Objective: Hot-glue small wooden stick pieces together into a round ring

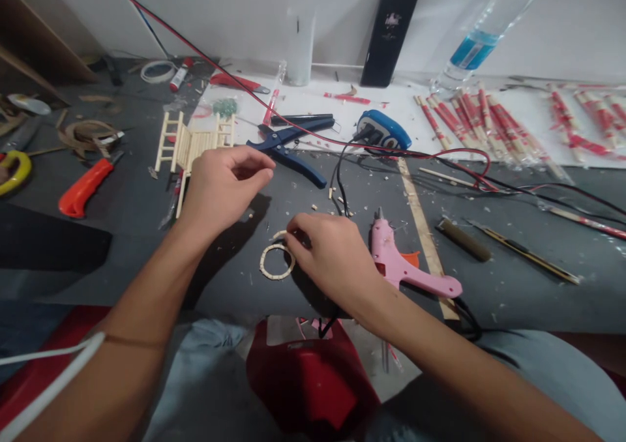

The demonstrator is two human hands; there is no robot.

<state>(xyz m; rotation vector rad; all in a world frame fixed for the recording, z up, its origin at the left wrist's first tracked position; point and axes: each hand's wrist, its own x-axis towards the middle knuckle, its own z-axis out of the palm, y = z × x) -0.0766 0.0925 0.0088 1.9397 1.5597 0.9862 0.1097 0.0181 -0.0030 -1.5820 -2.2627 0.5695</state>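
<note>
A small ring of short pale wooden pieces (264, 274) lies flat on the dark grey tabletop. My right hand (330, 253) is at its right upper side, thumb and fingertips closed on a curved pale wooden piece (279, 235) just above the ring. Part of that piece is hidden by the fingers. Farther up and left, my left hand (222, 184) hovers with thumb and forefinger pinched together; anything between them is too small to see. Behind it stands a miniature stick-built chair-like frame (195, 143), partly covered by the hand.
A pink glue gun (386, 246) lies right of my right hand. Blue cutting pliers (293, 148) and wood scraps lie beyond. An orange-handled tool (85, 188) is at left; a craft knife (525, 253) and bundled chopsticks (503, 126) are at right. A water bottle (472, 51) leans behind.
</note>
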